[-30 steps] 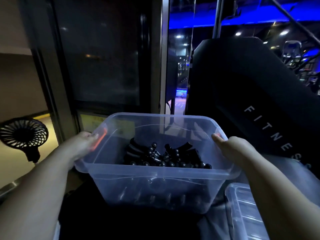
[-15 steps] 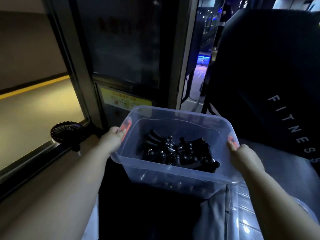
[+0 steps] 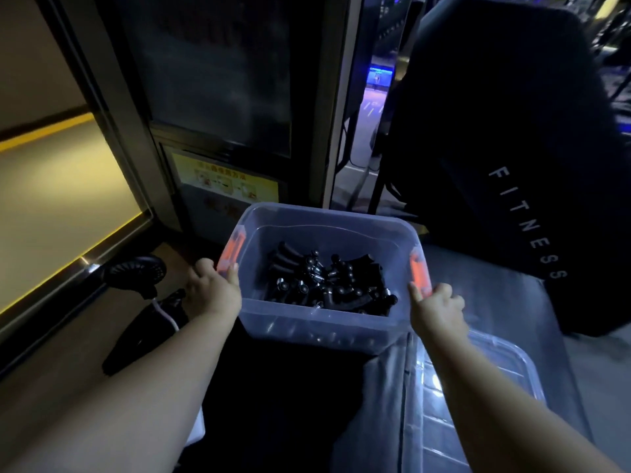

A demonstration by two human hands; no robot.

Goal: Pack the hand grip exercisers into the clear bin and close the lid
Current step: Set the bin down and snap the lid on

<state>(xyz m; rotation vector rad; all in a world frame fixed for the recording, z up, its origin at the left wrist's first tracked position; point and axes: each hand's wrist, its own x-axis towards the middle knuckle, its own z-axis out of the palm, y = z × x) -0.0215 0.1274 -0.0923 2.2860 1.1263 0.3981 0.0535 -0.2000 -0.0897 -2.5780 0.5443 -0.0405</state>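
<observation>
Bin (image 3: 317,327) dead centre, lid off. Grips (image 3: 327,285) piled loose on its floor, black, tangled. Left hand (image 3: 213,291) at the bin's 9 o'clock, fingers curled over the rim just below the orange latch (image 3: 232,249). Right hand (image 3: 438,307) at 3 o'clock, pinching the rim at the other latch (image 3: 419,271). Can't tell if the bin is resting or lifted. Lid (image 3: 433,435) lies flat at the bin's 5 o'clock, partly under the right forearm. Fan (image 3: 135,273) at 9 o'clock, well apart.
</observation>
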